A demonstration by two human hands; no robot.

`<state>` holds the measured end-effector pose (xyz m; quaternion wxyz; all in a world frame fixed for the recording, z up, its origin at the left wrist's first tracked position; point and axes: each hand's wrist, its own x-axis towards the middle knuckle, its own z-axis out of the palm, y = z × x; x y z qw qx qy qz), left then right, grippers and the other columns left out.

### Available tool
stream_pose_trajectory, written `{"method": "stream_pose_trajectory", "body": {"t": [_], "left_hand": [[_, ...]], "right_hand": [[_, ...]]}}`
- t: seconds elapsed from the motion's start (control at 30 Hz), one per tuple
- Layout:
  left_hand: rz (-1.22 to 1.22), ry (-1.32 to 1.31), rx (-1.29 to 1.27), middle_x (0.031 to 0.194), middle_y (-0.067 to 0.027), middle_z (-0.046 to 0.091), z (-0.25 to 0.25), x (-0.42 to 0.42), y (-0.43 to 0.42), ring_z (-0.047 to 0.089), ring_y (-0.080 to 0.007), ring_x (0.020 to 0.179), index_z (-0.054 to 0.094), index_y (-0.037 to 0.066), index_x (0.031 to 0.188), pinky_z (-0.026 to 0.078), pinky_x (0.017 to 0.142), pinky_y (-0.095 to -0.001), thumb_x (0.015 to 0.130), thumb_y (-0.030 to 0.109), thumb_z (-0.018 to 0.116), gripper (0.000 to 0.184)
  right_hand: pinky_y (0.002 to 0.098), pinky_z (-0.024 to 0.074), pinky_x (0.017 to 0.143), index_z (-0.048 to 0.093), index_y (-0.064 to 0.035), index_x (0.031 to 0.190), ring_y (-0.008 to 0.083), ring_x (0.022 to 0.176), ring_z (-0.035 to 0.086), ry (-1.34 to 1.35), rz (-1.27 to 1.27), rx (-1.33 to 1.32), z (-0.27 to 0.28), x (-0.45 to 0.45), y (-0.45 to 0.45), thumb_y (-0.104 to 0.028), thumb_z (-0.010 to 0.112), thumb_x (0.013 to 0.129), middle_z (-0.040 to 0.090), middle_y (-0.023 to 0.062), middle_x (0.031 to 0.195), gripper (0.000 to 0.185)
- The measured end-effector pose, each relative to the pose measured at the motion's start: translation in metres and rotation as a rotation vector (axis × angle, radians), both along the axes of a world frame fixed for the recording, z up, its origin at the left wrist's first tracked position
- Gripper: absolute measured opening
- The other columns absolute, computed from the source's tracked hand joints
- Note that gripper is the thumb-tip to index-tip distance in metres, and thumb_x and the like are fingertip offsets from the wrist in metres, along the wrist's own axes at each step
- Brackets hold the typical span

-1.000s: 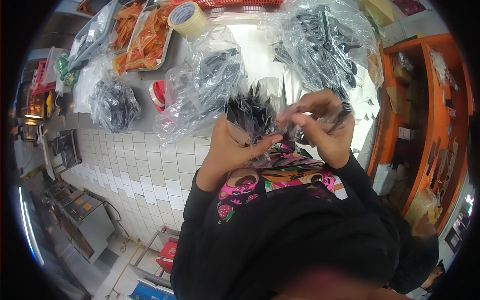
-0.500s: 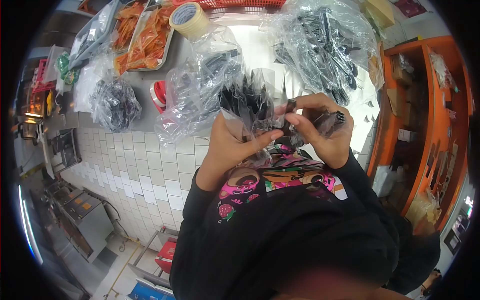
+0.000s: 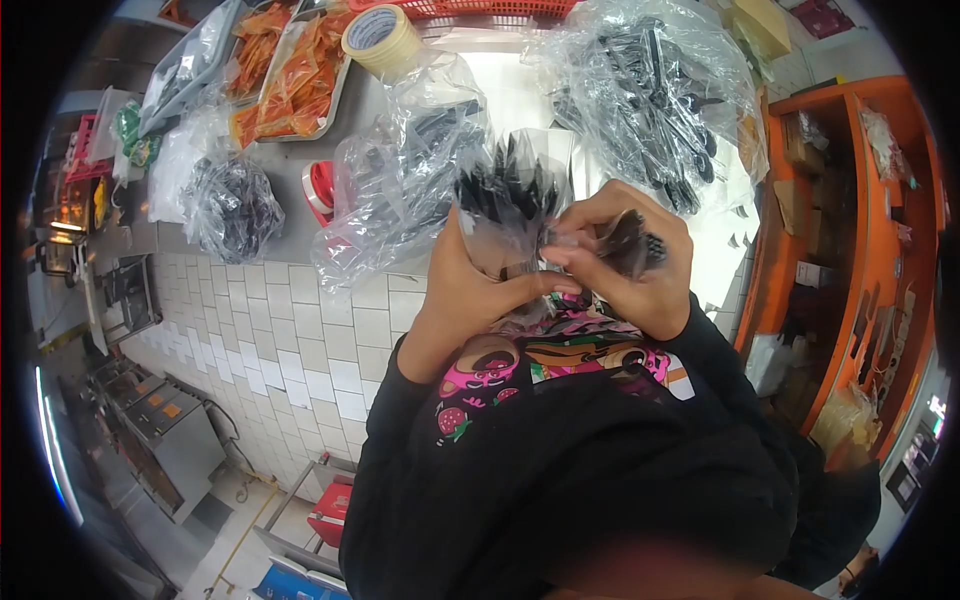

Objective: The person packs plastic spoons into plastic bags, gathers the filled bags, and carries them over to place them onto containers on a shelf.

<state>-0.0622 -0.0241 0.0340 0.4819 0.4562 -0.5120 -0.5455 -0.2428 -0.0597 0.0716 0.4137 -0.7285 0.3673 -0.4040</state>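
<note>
My left hand [image 3: 455, 290] is closed around a clear plastic bag of black plastic cutlery [image 3: 508, 195], held upright in front of my apron. Dark pointed ends bunch together near its top. My right hand [image 3: 665, 285] is closed too, its thumb and fingertips pinched near the side of that bag. A few loose black plastic forks [image 3: 632, 248] stick up out of the right palm, slightly blurred. What lies exactly between the right fingertips is hard to make out.
On the counter lie a big clear bag of black cutlery [image 3: 650, 100], another cutlery bag [image 3: 430, 150] and a knotted bag of dark items [image 3: 238, 205]. Behind are tape rolls [image 3: 380, 42] and a tray of orange food packets [image 3: 300, 85]. An orange shelf [image 3: 850, 250] stands right.
The bag in my left hand has shifted slightly right and turned more upright. My right hand has turned, its fingertips drawing in against the bag and the forks tilting more upright.
</note>
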Motion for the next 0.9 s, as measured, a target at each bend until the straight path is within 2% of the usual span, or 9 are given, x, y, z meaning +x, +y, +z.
{"method": "stream_pose_trajectory", "body": {"t": [0.13,0.2,0.27,0.33,0.43,0.57,0.7,0.77,0.9], "left_hand": [[-0.028,0.117,0.019,0.099,-0.0092,0.064,0.007,0.001,0.000,0.061,-0.0149,0.090,0.051,-0.004,0.111,0.049,0.079,-0.0299,0.071,0.004,0.076,0.048],[0.098,0.137,0.151,0.094,-0.0073,0.065,0.013,-0.001,0.003,0.062,-0.0136,0.086,0.055,-0.003,0.106,0.049,0.076,-0.0278,0.073,0.002,0.074,0.039],[0.085,0.132,0.148,0.092,-0.0072,0.066,0.018,-0.002,0.001,0.062,-0.0134,0.084,0.056,-0.003,0.105,0.049,0.075,-0.0272,0.072,0.003,0.075,0.038],[0.068,0.129,0.145,0.090,-0.0070,0.066,0.017,-0.003,0.000,0.062,-0.0132,0.082,0.057,-0.002,0.103,0.049,0.074,-0.0267,0.072,0.004,0.075,0.037],[0.000,0.026,-0.009,0.089,-0.0089,0.067,0.000,0.004,0.001,0.063,-0.0128,0.081,0.057,-0.003,0.102,0.050,0.074,-0.0267,0.069,0.007,0.077,0.039],[-0.027,-0.103,-0.045,0.090,-0.0090,0.067,0.009,0.005,0.001,0.063,-0.0125,0.081,0.057,-0.003,0.101,0.050,0.073,-0.0264,0.069,0.007,0.077,0.039],[-0.080,-0.084,0.005,0.091,-0.0093,0.067,0.016,0.009,0.002,0.063,-0.0126,0.082,0.056,-0.005,0.104,0.050,0.074,-0.0264,0.071,0.006,0.076,0.040],[-0.109,-0.132,-0.036,0.091,-0.0094,0.066,0.017,0.009,0.002,0.063,-0.0128,0.082,0.056,-0.005,0.105,0.050,0.075,-0.0266,0.072,0.005,0.075,0.040],[-0.010,0.172,0.046,0.095,-0.0107,0.066,0.019,0.001,0.002,0.063,-0.0130,0.084,0.053,-0.006,0.109,0.051,0.076,-0.0273,0.075,0.001,0.071,0.039]], "right_hand": [[0.0218,0.0431,0.062,0.059,0.0001,0.095,0.0077,0.069,0.055,-0.214,-0.048,0.092,-0.011,-0.003,0.000,-0.006,0.068,0.080,0.059,0.0036,0.078,0.018],[0.0211,0.0433,0.065,0.055,0.0009,0.098,0.0062,0.074,0.054,-0.292,-0.058,0.127,-0.006,-0.001,0.006,-0.005,0.064,0.083,0.060,0.0038,0.081,0.018],[0.0204,0.0432,0.064,0.054,-0.0003,0.102,0.0064,0.072,0.054,-0.539,-0.061,0.429,-0.008,-0.005,0.010,-0.006,0.063,0.084,0.059,0.0042,0.081,0.021],[0.0203,0.0433,0.062,0.053,0.0005,0.105,0.0057,0.068,0.054,-0.481,-0.147,0.378,-0.005,-0.004,0.010,-0.008,0.066,0.083,0.058,0.0041,0.076,0.026],[0.0203,0.0443,0.058,0.059,-0.0008,0.101,0.0052,0.062,0.056,-0.103,-0.035,0.184,0.008,-0.003,0.006,-0.010,0.074,0.078,0.059,0.0018,0.067,0.029],[0.0194,0.0426,0.055,0.066,-0.0012,0.088,0.0064,0.061,0.057,-0.224,-0.101,0.232,-0.003,0.003,0.009,-0.007,0.071,0.079,0.063,0.0029,0.072,0.011],[0.0209,0.0440,0.058,0.066,0.0002,0.085,0.0074,0.067,0.058,-0.188,-0.091,0.413,-0.001,-0.005,0.008,-0.005,0.069,0.080,0.064,0.0053,0.080,0.008],[0.0221,0.0448,0.064,0.063,0.0014,0.084,0.0080,0.077,0.058,-0.259,0.009,0.164,-0.006,-0.008,0.003,-0.003,0.067,0.081,0.063,0.0077,0.090,0.007],[0.0252,0.0451,0.072,0.055,0.0018,0.089,0.0114,0.083,0.057,-0.420,0.018,0.329,-0.003,-0.006,0.008,-0.002,0.062,0.083,0.061,0.0112,0.095,0.010]]}}
